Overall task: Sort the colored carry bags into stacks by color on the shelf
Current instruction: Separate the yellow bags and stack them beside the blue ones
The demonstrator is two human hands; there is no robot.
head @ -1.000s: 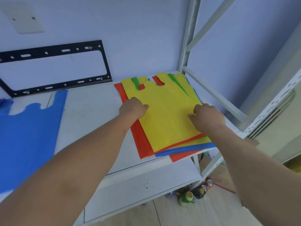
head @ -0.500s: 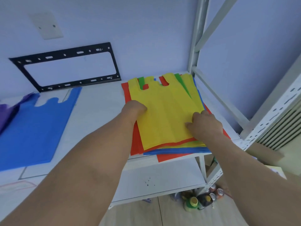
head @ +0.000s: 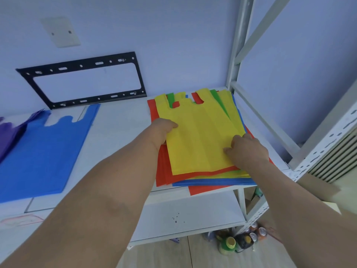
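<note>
Two bare forearms reach forward from the bottom of the view, over a lower white shelf board point(head: 185, 219) and a wood-look floor where a cluster of bottles and cans point(head: 239, 240) stands beside the rack's leg.

Further in, both hands rest on a mixed pile of flat carry bags at the right end of the white upper shelf point(head: 123, 136). The top yellow bag point(head: 199, 136) lies face up with its handles pointing toward the wall. The left hand point(head: 161, 130) sits at this bag's left edge, fingers curled at or under the edge so that whether they grip it cannot be told. The right hand point(head: 247, 149) lies on the bag's lower right part, fingers bent and close together against the fabric; whether they pinch it is also unclear.

Beneath the yellow bag, red bags point(head: 163, 171) stick out at the left and front, a blue edge point(head: 212, 182) at the front, and green strips point(head: 218, 99) near the handles.

Well to the left, a single blue bag point(head: 44, 151) lies flat on the same shelf, with purple bags point(head: 9, 132) at the far left edge.

Beyond, a black metal bracket point(head: 85, 64) leans on the pale blue wall, a blank wall plate point(head: 60, 31) above it. The white rack's upright post point(head: 239, 45) rises at right.
</note>
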